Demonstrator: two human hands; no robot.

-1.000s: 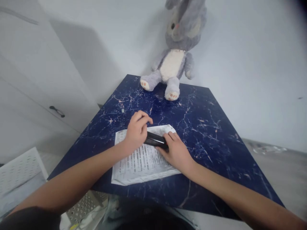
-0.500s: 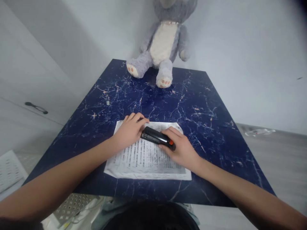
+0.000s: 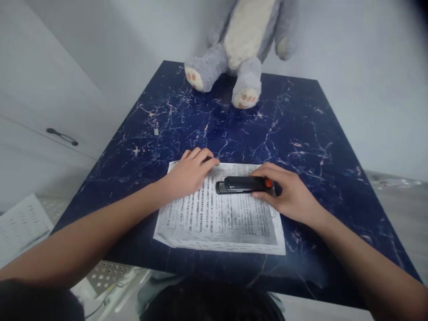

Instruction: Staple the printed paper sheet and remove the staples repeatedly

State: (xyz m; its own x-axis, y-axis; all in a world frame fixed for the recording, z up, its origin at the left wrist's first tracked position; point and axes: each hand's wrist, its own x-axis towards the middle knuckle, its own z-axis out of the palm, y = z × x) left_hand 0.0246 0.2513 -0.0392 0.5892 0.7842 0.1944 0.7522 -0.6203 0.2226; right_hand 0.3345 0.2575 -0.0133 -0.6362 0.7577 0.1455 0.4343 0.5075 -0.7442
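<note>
A black stapler point(image 3: 244, 183) with an orange-red end lies level over the printed pages, its narrow end pointing left. My right hand point(image 3: 287, 189) is closed around its right end, thumb on the near side and fingers on the far side. The stack of printed papers point(image 3: 220, 223) rests on the table, its corners a little curled. My left hand point(image 3: 190, 171) lies on the upper left of the papers, fingers slightly bent over the far edge and thumb apart. A gap separates it from the stapler. Whether the stapler touches the paper is hard to tell.
The blue marbled table point(image 3: 187, 129) carries a grey plush toy point(image 3: 247, 84) at its far side. A small pale piece point(image 3: 156, 132) sits left of centre. Left are a cabinet handle point(image 3: 62, 136) and a white perforated surface point(image 3: 23, 227). A clear plastic item point(image 3: 396, 183) lies right, beyond the table.
My right hand has drawn the stapler to the right, away from my left hand, and turned it nearly level. My left hand stays on the papers. The view has tilted down.
</note>
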